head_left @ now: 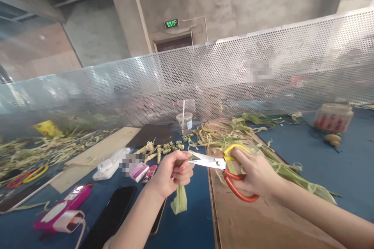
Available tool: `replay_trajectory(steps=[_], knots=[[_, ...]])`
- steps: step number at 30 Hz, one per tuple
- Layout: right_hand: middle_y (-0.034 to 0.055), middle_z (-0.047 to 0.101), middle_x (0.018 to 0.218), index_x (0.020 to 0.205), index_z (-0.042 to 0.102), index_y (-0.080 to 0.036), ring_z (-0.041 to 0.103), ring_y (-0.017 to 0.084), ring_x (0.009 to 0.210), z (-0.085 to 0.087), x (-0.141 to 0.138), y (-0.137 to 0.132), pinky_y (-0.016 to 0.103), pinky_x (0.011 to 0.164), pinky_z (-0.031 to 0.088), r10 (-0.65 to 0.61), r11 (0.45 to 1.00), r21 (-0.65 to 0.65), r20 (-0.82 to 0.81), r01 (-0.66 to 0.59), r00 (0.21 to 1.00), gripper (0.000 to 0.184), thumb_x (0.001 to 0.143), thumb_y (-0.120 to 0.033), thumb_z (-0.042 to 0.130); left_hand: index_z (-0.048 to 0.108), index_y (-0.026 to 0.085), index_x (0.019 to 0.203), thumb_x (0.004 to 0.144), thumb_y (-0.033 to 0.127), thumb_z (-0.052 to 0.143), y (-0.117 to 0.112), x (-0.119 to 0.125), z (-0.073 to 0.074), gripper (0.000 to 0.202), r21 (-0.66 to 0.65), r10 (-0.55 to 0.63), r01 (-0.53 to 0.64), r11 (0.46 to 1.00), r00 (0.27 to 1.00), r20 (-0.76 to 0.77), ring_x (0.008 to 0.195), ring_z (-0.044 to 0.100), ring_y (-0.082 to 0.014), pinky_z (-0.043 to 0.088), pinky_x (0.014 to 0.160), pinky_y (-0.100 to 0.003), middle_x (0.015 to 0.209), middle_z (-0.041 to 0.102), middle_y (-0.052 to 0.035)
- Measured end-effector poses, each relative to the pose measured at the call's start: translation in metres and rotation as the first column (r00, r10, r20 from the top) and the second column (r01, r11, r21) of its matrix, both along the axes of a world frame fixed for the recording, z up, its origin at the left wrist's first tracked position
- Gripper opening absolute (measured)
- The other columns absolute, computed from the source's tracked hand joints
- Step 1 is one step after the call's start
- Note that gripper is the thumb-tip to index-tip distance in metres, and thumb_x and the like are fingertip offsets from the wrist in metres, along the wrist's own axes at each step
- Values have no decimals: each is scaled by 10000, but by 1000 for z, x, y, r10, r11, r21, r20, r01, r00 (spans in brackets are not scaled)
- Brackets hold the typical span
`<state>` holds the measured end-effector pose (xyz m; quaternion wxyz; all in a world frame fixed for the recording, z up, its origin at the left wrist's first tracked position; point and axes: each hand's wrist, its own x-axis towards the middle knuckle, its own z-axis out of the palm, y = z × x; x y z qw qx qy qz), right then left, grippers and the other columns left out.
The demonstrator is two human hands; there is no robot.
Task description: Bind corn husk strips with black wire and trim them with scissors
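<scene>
Scissors (217, 162) with one yellow and one red-orange handle are in my right hand (255, 173), fingers through the loops. Their blades are parted and point left at my left hand (175, 171). That hand is closed in a pinch on a pale green corn husk strip (180, 201), whose wider end hangs below the fingers. The blade tips reach the pinching fingertips; whether they touch the strip I cannot tell. Behind the hands lie braided husk pieces (169, 148) and a heap of loose husks (222, 136).
A brown board (248, 225) lies under my right arm. Phones (111, 218), a magenta power strip (67, 206) and a white device (109, 165) are at left, with another pair of scissors (27, 176). A lidded cup (184, 123) and a jar (333, 118) stand before the perforated metal screen (175, 70).
</scene>
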<state>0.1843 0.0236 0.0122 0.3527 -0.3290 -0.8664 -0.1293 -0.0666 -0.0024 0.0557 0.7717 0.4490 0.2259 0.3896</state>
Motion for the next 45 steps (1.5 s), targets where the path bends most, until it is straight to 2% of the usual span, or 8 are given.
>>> replay_trajectory(steps=[9, 21, 30, 34, 37, 39, 41, 45], knots=[[3, 548, 756, 900, 400, -214, 525, 136, 575, 1, -1, 0, 220, 450, 350, -14, 1000, 18, 8, 14, 1000, 289, 704, -368, 546, 403, 155, 453, 747, 179, 417, -1, 0, 1, 296, 31, -27, 28, 999, 1000, -14, 319, 149, -43, 112, 327, -179, 391, 199, 84], [9, 545, 780, 929, 411, -210, 510, 126, 562, -1, 0, 0, 222, 461, 363, -5, 1000, -25, -5, 5, 1000, 308, 704, -365, 552, 395, 148, 428, 736, 213, 460, -2, 3, 4, 322, 7, -3, 3, 1000, 1000, -10, 308, 137, -32, 108, 312, -168, 381, 177, 90], [14, 536, 733, 896, 401, -205, 491, 124, 551, 5, 0, -4, 212, 449, 369, 41, 999, 28, -48, -40, 998, 267, 686, -313, 525, 391, 152, 423, 737, 229, 450, 0, 0, 2, 329, 1, 24, -24, 1000, 999, -27, 309, 144, -34, 115, 322, -177, 374, 179, 91], [15, 537, 746, 903, 404, -207, 470, 114, 532, 6, -1, -4, 213, 450, 367, 40, 999, 0, -56, -40, 998, 266, 693, -318, 521, 390, 155, 449, 759, 223, 443, 0, 0, 2, 322, 45, 28, -26, 999, 998, -47, 317, 134, -38, 113, 330, -178, 386, 186, 91], [14, 525, 733, 884, 399, -210, 449, 113, 517, 5, 2, 0, 215, 435, 349, 40, 999, -18, -54, -41, 998, 252, 693, -324, 517, 408, 154, 492, 766, 201, 457, -3, -1, 4, 282, 153, 76, -58, 986, 990, -116, 340, 147, -38, 120, 354, -178, 407, 228, 87], [6, 505, 712, 846, 386, -216, 441, 115, 524, 4, 5, 2, 214, 441, 344, 72, 997, -3, -63, -72, 995, 218, 689, -304, 510, 421, 153, 508, 765, 191, 472, -6, -3, 7, 264, 280, 150, -92, 955, 969, -195, 357, 160, -39, 128, 377, -186, 417, 260, 83], [-5, 484, 692, 828, 371, -220, 427, 111, 522, 3, 7, 5, 212, 449, 341, 84, 996, -5, -84, -85, 993, 211, 691, -297, 512, 445, 152, 515, 772, 207, 478, -9, -5, 11, 265, 437, 241, -96, 894, 926, -289, 370, 176, -40, 145, 397, -200, 431, 301, 74], [-28, 453, 656, 829, 365, -220, 395, 105, 499, 2, 10, 8, 219, 459, 334, 5, 997, -77, -106, -13, 994, 256, 705, -361, 539, 479, 151, 490, 781, 197, 462, -16, -8, 19, 295, 728, 455, 16, 685, 772, -445, 418, 320, -65, 222, 443, -224, 485, 446, 16]])
